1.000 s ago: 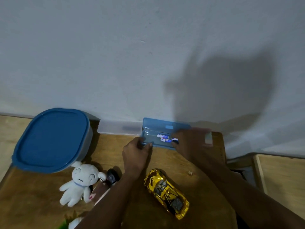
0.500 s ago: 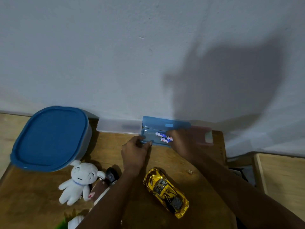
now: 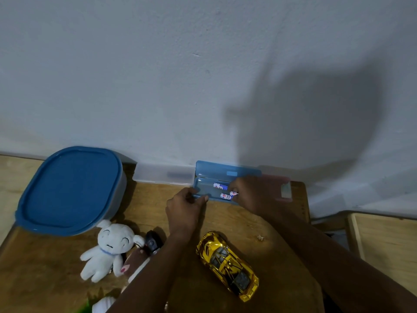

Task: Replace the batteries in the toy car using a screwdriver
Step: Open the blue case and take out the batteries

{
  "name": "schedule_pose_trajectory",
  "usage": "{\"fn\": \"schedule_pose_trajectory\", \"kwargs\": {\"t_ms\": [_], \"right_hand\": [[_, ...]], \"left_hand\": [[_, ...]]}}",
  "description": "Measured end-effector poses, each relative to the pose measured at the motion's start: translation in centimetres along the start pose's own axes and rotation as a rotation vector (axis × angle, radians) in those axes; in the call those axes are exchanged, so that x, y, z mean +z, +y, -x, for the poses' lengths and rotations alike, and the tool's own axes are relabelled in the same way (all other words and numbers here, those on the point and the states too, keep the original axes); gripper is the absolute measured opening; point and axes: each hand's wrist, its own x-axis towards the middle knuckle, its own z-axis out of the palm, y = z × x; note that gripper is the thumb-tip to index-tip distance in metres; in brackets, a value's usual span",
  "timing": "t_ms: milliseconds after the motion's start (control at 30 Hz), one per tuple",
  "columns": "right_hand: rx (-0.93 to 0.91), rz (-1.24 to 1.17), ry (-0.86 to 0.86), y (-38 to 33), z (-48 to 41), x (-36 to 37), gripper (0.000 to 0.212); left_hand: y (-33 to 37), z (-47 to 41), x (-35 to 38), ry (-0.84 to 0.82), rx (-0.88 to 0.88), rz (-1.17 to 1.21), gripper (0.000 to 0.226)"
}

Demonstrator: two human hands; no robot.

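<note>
The batteries [image 3: 223,191] lie in the open blue case [image 3: 204,188] at the wall. Your right hand [image 3: 252,195] reaches into it, fingers pinching one battery; your left hand [image 3: 185,206] fingers pinch the case's front edge. The gold toy car [image 3: 228,265] sits nearer on the table [image 3: 45,267].

Both hands forward — left hand [image 3: 183,205] fingers curled.

3 batteries [image 3: 222,185], 1 toy car [image 3: 228,263]

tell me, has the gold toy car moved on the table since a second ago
No. The gold toy car lies in the same place and at the same slant on the wooden table, in line below the open blue case, as before.
</note>
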Motion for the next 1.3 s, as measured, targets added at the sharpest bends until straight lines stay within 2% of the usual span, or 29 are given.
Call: {"fn": "schedule_pose_trajectory", "kwargs": {"t_ms": [233,400,567,733,867,1067,1167,1300], "right_hand": [[0.012,0.034,-0.005,-0.3,0.1,0.6,0.034],[-0.078,0.009,0.133,-1.9,0.2,0.7,0.027],[-0.148,0.311,0.108,-2.8,-0.4,1.3,0.026],[-0.202,0.428,0.001,-4.4,-0.9,1.0,0.030],[-0.186,0.333,-0.029,-4.4,-1.7,0.6,0.022],[-0.036,-0.001,-0.016,-3.5,-2.6,0.4,0.015],[-0.051,-0.054,0.008,-3.5,-1.8,0.4,0.011],[-0.030,-0.246,0.079,-2.7,0.1,-0.1,0.020]], "left_hand": [[-0.1,-0.1,-0.1,-0.012,-0.003,0.004,0.038],[-0.1,-0.1,0.0,-0.001,-0.008,-0.006,0.038],[-0.2,-0.2,0.2,0.006,-0.025,-0.011,0.036],[-0.2,-0.2,0.3,0.021,-0.020,-0.021,0.036],[-0.1,-0.1,0.5,0.030,-0.025,-0.015,0.036],[0.2,-0.1,0.4,0.028,-0.029,-0.016,0.034],[0.5,-0.1,0.2,0.024,-0.037,-0.021,0.033],[0.5,0.0,0.1,0.014,-0.038,-0.015,0.033]]}}
